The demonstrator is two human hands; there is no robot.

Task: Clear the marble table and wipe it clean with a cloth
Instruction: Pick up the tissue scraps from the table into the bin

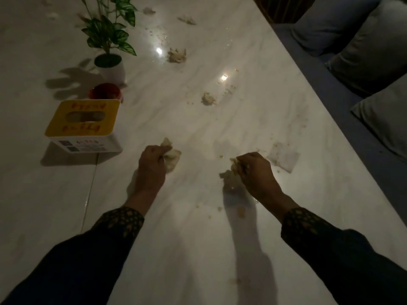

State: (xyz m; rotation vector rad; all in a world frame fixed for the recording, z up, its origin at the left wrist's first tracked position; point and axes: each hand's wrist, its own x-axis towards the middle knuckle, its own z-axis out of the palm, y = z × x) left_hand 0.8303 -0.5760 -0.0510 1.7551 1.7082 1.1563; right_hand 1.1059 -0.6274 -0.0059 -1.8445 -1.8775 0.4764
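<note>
glossy marble table (220, 128); crumpled paper tissue (172, 158), matt

Red handwriting on yellow box lid (82, 117), illegible.

Left grip (154, 161) fingers curled, right grip (253, 170) fingers curled, forearms extended

Potted plant (109, 62) near desk's far left edge. Red cup (105, 91) just beside it, touching yellow-lidded tissue box (82, 125). Grey cushions (363, 56) beyond right edge.
</note>
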